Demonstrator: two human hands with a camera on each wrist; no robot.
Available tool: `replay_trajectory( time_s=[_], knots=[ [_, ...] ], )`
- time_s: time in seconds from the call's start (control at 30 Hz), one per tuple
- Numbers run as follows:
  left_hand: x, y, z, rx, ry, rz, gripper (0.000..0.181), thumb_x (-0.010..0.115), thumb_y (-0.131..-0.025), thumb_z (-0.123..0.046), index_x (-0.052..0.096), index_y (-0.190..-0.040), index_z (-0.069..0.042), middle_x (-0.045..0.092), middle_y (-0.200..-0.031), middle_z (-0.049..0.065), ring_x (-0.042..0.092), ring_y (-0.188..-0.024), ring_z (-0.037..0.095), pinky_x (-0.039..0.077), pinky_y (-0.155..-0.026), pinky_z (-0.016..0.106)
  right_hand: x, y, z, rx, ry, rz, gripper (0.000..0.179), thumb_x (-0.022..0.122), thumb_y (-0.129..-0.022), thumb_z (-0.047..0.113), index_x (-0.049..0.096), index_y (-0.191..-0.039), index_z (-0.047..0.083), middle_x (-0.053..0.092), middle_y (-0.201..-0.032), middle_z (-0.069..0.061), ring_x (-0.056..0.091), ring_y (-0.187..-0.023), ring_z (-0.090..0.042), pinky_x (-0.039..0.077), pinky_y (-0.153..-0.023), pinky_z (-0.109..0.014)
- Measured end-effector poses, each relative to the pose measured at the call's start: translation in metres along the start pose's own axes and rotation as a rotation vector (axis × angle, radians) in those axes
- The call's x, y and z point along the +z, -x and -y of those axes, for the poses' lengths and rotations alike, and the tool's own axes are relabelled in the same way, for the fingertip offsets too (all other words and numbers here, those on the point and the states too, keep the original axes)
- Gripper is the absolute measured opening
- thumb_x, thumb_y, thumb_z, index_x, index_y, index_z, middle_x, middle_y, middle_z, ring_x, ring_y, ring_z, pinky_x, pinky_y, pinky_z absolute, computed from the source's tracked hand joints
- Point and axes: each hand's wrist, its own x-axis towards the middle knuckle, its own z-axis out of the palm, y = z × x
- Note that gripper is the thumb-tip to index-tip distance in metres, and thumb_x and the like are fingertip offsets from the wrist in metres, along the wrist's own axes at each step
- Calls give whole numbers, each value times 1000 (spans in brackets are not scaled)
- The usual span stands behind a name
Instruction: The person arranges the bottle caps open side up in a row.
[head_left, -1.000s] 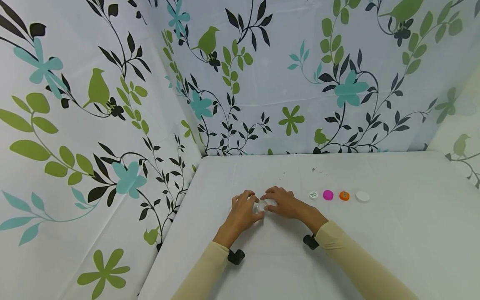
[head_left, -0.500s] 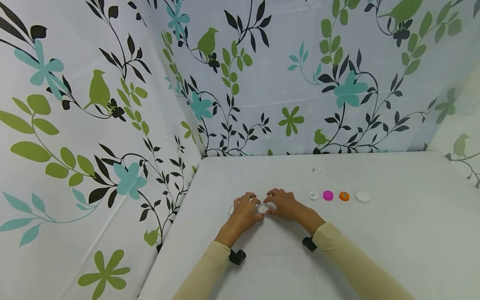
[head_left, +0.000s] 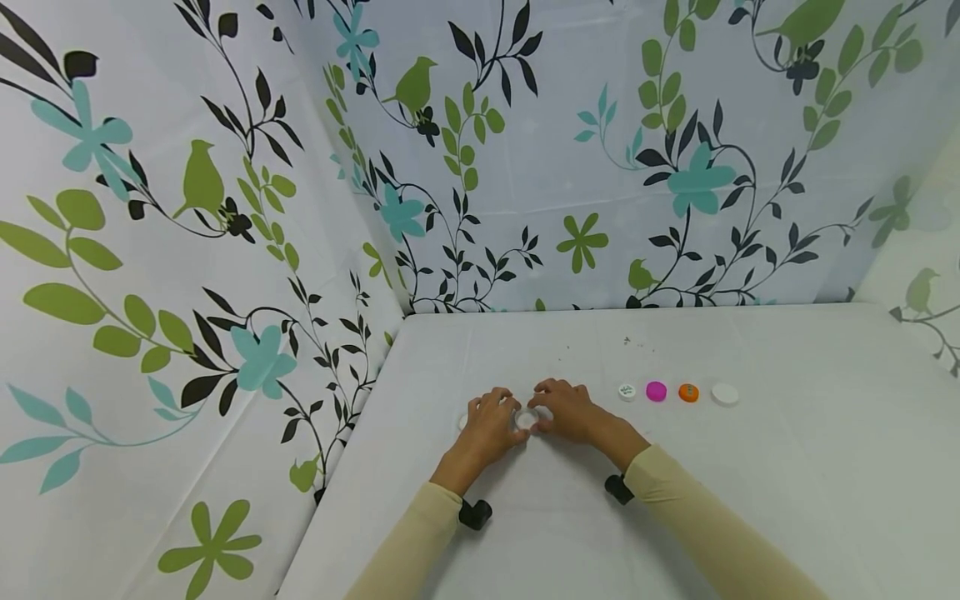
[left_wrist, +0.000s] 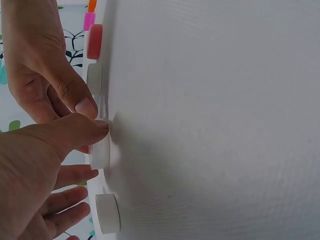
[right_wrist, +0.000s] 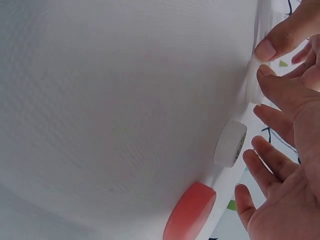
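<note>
A clear, whitish round cap point(head_left: 527, 419) lies on the table between both hands, its ribbed side point(left_wrist: 101, 155) showing in the left wrist view. My left hand point(head_left: 489, 425) grips its left side, thumb at the near edge and fingers behind. From the right, my right hand point(head_left: 567, 408) has its thumb and fingers round the same cap; the two thumb tips nearly meet in the right wrist view. A white cap point(left_wrist: 107, 213) stands just left of my left hand. Beneath my right hand are a printed white cap point(right_wrist: 231, 143) and a red cap point(right_wrist: 190, 215), hidden in the head view.
To the right, a row holds a small printed white cap point(head_left: 627, 391), a pink cap point(head_left: 656, 390), an orange cap point(head_left: 688, 392) and a larger white cap point(head_left: 725, 393). All stand on the white-covered table point(head_left: 750, 483). Patterned curtains point(head_left: 510, 167) rise behind and left.
The clear cap has shifted slightly and now shows as a flat ring between the hands. Both hands have moved slightly; the row of caps on the right has stayed put.
</note>
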Motion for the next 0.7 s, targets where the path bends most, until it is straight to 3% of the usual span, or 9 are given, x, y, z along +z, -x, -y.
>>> replay_trajectory(
  time_s=[0.17, 0.37, 0.7],
  knots=[
    [-2, -2, -6, 22, -17, -7, 53, 82, -94, -37, 65, -134, -7, 56, -143, 12, 54, -135, 32, 38, -112, 56, -8, 4, -8, 7, 19, 9, 50, 83, -93, 35, 70, -136, 13, 55, -151, -17, 50, -140, -40, 41, -104, -66],
    [-4, -10, -18, 53, -6, -2, 48, 83, -93, -35, 67, -132, -10, 55, -143, 10, 53, -136, 32, 38, -114, 55, -24, 12, -16, 50, 28, 37, 53, 85, -91, 34, 69, -137, 15, 53, -153, -16, 48, -142, -41, 39, -107, -67],
    [4, -26, -42, 82, -24, 56, 40, 81, -95, -36, 71, -127, -15, 52, -147, 8, 52, -139, 30, 35, -116, 52, -28, 27, -29, 110, 12, 35, 38, 85, -91, 28, 74, -125, 17, 54, -153, -17, 48, -142, -43, 39, -107, -69]
  ],
)
